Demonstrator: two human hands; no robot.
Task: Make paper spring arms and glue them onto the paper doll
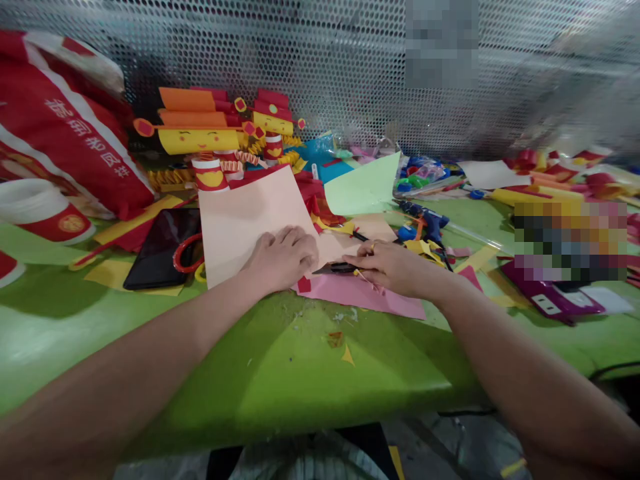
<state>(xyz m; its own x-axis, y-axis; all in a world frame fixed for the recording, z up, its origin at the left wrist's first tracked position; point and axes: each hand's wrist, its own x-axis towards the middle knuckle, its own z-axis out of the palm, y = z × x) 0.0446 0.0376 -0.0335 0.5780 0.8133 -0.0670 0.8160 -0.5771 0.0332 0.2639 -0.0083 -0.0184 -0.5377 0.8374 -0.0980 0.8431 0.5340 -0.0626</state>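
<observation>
My left hand (287, 257) rests on the lower right part of a pale peach paper sheet (250, 220), its fingers curled together; whether they pinch the sheet is hidden. To its right, my right hand (387, 267) reaches over a dark tool (340, 268), perhaps scissors or a knife, with its fingers at the tool's right end. Beneath lies a pink sheet (370, 297), and a small red piece (304, 285) sits by my left hand. Further back stands a light green sheet (365, 187), curved upward.
At left are a black tablet (163, 250), red-handled scissors (186, 253), a paper cup (43, 207) and a red bag (65, 127). Paper figures (200, 137) stand behind. A blue glue gun (427, 220) and a purple power strip (560, 293) lie at right.
</observation>
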